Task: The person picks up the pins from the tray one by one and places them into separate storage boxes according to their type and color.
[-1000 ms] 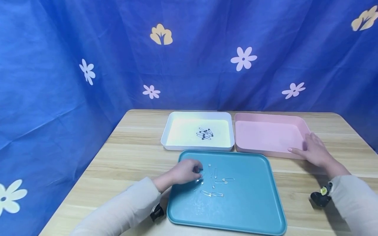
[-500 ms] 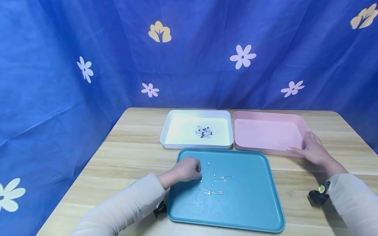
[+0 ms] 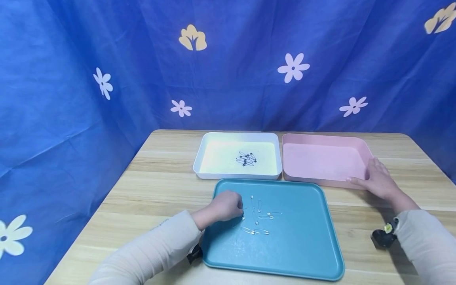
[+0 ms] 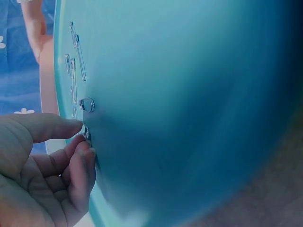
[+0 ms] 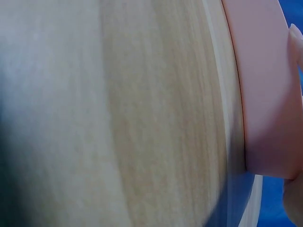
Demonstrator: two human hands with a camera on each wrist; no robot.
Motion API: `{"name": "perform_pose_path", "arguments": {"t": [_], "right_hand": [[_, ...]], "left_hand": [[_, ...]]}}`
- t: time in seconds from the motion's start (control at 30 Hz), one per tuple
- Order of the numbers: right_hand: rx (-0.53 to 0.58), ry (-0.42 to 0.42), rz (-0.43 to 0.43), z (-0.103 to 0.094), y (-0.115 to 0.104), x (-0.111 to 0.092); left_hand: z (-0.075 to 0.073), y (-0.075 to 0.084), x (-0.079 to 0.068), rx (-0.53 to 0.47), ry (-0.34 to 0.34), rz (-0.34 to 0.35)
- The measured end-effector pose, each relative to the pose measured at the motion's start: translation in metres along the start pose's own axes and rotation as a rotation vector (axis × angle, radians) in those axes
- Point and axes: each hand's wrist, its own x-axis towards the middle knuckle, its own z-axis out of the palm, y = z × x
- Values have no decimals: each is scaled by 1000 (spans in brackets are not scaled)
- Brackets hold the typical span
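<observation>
On the left half of the teal tray (image 3: pixel 292 245), my left hand (image 3: pixel 224 206) is lowered with thumb and fingers pinching a safety pin (image 4: pixel 86 133), as the left wrist view shows. Several silver safety pins (image 3: pixel 265 217) lie loosely scattered just right of that hand. My right hand (image 3: pixel 381 180) rests at the front right corner of the pink tray (image 3: pixel 320 158), its thumb along the front rim and its fingers spread along the right side. In the right wrist view, only parts of this hand show past the tray's pink wall (image 5: pixel 270 94).
Behind the teal tray stands a white tray (image 3: pixel 217 158) holding a small pile of dark safety pins (image 3: pixel 246 159). The pink tray is right beside it. All three are on a wooden table (image 3: pixel 149 178), with a blue flowered curtain (image 3: pixel 231 79) behind.
My left fingers have closed in over the pins at the left of the teal tray. The right hand stays on the pink tray's corner. The head view has shifted slightly.
</observation>
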Motion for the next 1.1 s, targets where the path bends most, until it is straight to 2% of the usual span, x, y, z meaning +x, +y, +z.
{"name": "perform_pose_path", "arguments": {"t": [0.13, 0.27, 0.57, 0.63, 0.77, 0.87, 0.97, 1.1], "right_hand": [[5, -1, -10, -1, 0, 0], [8, -5, -3, -1, 1, 0], [-4, 16, -18, 0, 2, -1], [-9, 23, -19, 1, 2, 0], [-23, 40, -33, 2, 2, 0], [-33, 47, -40, 3, 2, -1], [-37, 43, -34, 4, 2, -2], [-50, 35, -21, 3, 1, -3]], "left_hand": [[0, -2, 0, -17, 0, 23], [1, -6, 0, -74, -17, 28], [-14, -9, 4, -234, -99, -29], [-20, -6, 7, -248, -88, -6], [-29, 1, 14, -249, -42, 82], [-34, 6, 21, -257, -41, 118], [-37, 11, 29, -281, -59, 118], [-41, 18, 42, -317, -57, 85]]}}
